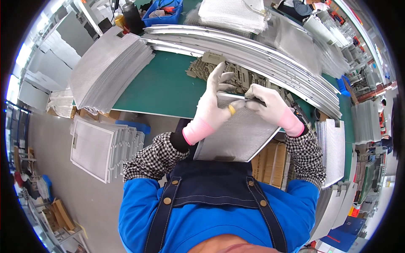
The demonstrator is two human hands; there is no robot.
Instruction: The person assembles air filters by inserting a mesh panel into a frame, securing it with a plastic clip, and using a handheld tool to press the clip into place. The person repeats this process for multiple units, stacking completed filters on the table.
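Note:
A framed metal mesh panel (240,133) is tilted in front of my body, its far edge beneath my hands at the table edge. My gloved left hand (210,105) is at the panel's far left corner, fingers spread and stretched upward. A yellow band circles its thumb, whose tip meets my right fingertips. My gloved right hand (269,103) is closed in a pinch at the panel's far edge; what it grips is hidden. Just beyond both hands lies a pile of small grey-green plastic parts (242,78).
Long metal frame strips (253,48) curve across the green table (168,84) behind the parts. Mesh sheets (107,69) are stacked at left, above framed panels (93,147). A blue bin (162,20) stands at the back. A cardboard box (270,164) sits below right. Another person (297,8) is far right.

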